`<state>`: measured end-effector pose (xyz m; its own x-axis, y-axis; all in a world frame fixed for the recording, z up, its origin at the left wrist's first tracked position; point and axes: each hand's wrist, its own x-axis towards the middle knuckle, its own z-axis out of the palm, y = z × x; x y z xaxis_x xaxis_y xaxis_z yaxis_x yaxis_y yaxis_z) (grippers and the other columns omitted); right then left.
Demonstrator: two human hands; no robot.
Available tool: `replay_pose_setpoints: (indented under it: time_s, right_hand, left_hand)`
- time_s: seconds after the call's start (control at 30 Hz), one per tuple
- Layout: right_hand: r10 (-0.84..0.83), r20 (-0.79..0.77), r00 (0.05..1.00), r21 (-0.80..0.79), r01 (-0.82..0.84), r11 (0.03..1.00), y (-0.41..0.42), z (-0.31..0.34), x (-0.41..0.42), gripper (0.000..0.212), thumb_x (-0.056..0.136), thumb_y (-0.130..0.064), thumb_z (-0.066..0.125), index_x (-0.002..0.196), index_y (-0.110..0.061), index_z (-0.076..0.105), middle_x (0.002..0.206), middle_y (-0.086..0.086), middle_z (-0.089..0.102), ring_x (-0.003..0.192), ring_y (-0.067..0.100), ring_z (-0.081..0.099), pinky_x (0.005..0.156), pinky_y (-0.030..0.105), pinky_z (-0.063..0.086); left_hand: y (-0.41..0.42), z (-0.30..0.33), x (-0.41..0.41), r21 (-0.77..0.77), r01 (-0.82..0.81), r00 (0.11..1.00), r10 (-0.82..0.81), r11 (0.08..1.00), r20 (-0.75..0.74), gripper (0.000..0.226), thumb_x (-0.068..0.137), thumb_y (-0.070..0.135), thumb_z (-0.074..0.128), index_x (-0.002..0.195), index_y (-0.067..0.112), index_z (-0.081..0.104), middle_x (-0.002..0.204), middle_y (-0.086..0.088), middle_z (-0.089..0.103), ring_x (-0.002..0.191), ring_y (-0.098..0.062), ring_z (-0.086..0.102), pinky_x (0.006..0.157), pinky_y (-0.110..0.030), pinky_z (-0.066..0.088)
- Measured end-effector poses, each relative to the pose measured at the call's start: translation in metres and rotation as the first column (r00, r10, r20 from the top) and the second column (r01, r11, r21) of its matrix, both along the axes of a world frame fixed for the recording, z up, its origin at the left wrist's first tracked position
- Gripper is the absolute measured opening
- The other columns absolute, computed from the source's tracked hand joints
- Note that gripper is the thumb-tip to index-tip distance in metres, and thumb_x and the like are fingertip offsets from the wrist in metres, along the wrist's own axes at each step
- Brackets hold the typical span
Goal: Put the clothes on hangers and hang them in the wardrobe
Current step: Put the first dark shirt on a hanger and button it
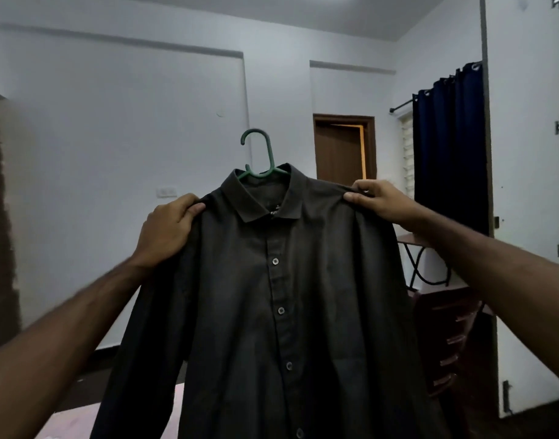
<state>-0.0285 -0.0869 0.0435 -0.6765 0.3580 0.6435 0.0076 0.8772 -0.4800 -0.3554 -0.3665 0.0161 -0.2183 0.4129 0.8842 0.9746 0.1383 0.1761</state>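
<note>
— Between the two hands, held up in the air, hangs the dark shirt [271, 296], already on the green hanger [259, 156], whose hook pokes up above the collar.

— How are the hands placed?

— The left hand [167, 226] pinches the left shoulder seam; the right hand [376, 198] pinches the right one, fingers curled into the cloth.

— Advice for this step?

— I'd keep both shoulders level so the shirt sits square, then free one hand for the hook before reaching to the wardrobe rail.
</note>
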Motion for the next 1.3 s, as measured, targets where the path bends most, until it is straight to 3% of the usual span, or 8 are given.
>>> replay_pose_setpoints:
  time_s: [0.1, 0.2, 0.47, 0.57, 0.73, 0.9, 1.1, 1.3]
  right_hand:
    - [0.007, -0.106, 0.994, -0.093, -0.017, 0.996, 0.058, 0.021, 0.011, 0.021, 0.101, -0.034, 0.060, 0.083, -0.024, 0.063, 0.075, -0.016, 0.059, 0.069, -0.002, 0.054, 0.061, 0.011, 0.042]
    - [0.019, -0.116, 0.993, -0.167, -0.038, 0.985, 0.108, 0.076, 0.056, 0.023, 0.095, -0.044, 0.063, 0.086, -0.023, 0.065, 0.077, -0.013, 0.063, 0.072, 0.002, 0.057, 0.063, 0.016, 0.044]
    - [-0.019, -0.087, 0.996, -0.191, 0.002, 0.982, 0.215, 0.265, 0.183, 0.035, 0.101, -0.034, 0.059, 0.103, 0.001, 0.065, 0.091, 0.006, 0.064, 0.082, 0.013, 0.060, 0.075, 0.027, 0.046]
    - [-0.080, -0.096, 0.992, -0.214, 0.057, 0.975, 0.238, 0.332, 0.223, 0.038, 0.099, -0.040, 0.060, 0.102, -0.002, 0.065, 0.093, 0.006, 0.064, 0.084, 0.015, 0.059, 0.077, 0.029, 0.046]
    - [-0.170, -0.144, 0.975, -0.244, 0.132, 0.961, 0.245, 0.422, 0.285, 0.022, 0.103, -0.032, 0.056, 0.086, -0.019, 0.063, 0.079, -0.007, 0.062, 0.071, 0.002, 0.057, 0.062, 0.014, 0.046]
    - [-0.284, -0.134, 0.950, -0.171, 0.260, 0.950, 0.248, 0.470, 0.339, 0.025, 0.103, -0.029, 0.056, 0.083, -0.016, 0.057, 0.073, -0.006, 0.056, 0.065, 0.004, 0.049, 0.057, 0.015, 0.039]
    - [-0.371, -0.127, 0.920, -0.098, 0.360, 0.928, 0.260, 0.491, 0.379, 0.023, 0.104, -0.027, 0.056, 0.088, -0.011, 0.057, 0.076, -0.001, 0.054, 0.068, 0.007, 0.049, 0.059, 0.015, 0.040]
    - [-0.512, -0.133, 0.849, -0.092, 0.504, 0.859, 0.304, 0.501, 0.414, 0.033, 0.103, -0.035, 0.059, 0.089, -0.006, 0.057, 0.084, 0.005, 0.056, 0.076, 0.014, 0.051, 0.065, 0.026, 0.039]
  left_hand:
    - [0.060, 0.039, 0.013, 0.067, 0.128, 0.991, -0.129, 0.990, 0.019, 0.024, 0.099, 0.046, 0.055, 0.095, 0.027, 0.069, 0.081, 0.015, 0.069, 0.081, -0.009, 0.064, 0.078, -0.033, 0.049]
    - [0.115, 0.109, 0.060, 0.086, 0.163, 0.985, -0.167, 0.983, 0.041, 0.016, 0.096, 0.040, 0.066, 0.088, 0.028, 0.072, 0.071, 0.022, 0.068, 0.070, 0.005, 0.062, 0.069, -0.013, 0.043]
    - [0.247, 0.285, 0.159, 0.056, 0.307, 0.935, -0.312, 0.950, 0.168, 0.024, 0.095, 0.037, 0.068, 0.081, 0.018, 0.065, 0.058, 0.002, 0.064, 0.053, -0.006, 0.050, 0.058, -0.024, 0.042]
    - [0.290, 0.350, 0.188, 0.048, 0.351, 0.923, -0.354, 0.935, 0.154, 0.019, 0.094, 0.031, 0.069, 0.081, 0.019, 0.064, 0.065, 0.003, 0.067, 0.061, -0.008, 0.058, 0.063, -0.022, 0.044]
    - [0.340, 0.443, 0.223, 0.038, 0.480, 0.869, -0.481, 0.876, 0.116, 0.017, 0.097, 0.030, 0.066, 0.087, 0.018, 0.063, 0.081, 0.001, 0.070, 0.077, -0.015, 0.065, 0.070, -0.026, 0.046]
    - [0.377, 0.482, 0.256, -0.014, 0.621, 0.783, -0.619, 0.784, 0.062, 0.025, 0.101, 0.034, 0.060, 0.080, 0.020, 0.061, 0.070, 0.007, 0.064, 0.063, -0.004, 0.055, 0.064, -0.025, 0.042]
    - [0.430, 0.494, 0.281, -0.055, 0.615, 0.789, -0.615, 0.787, 0.018, 0.038, 0.096, 0.054, 0.046, 0.083, 0.021, 0.060, 0.074, 0.006, 0.065, 0.076, -0.013, 0.065, 0.072, -0.042, 0.049]
    - [0.505, 0.504, 0.319, 0.045, 0.682, 0.728, -0.683, 0.730, 0.052, 0.029, 0.101, 0.032, 0.058, 0.075, 0.020, 0.056, 0.068, 0.003, 0.061, 0.070, -0.011, 0.060, 0.074, -0.044, 0.047]
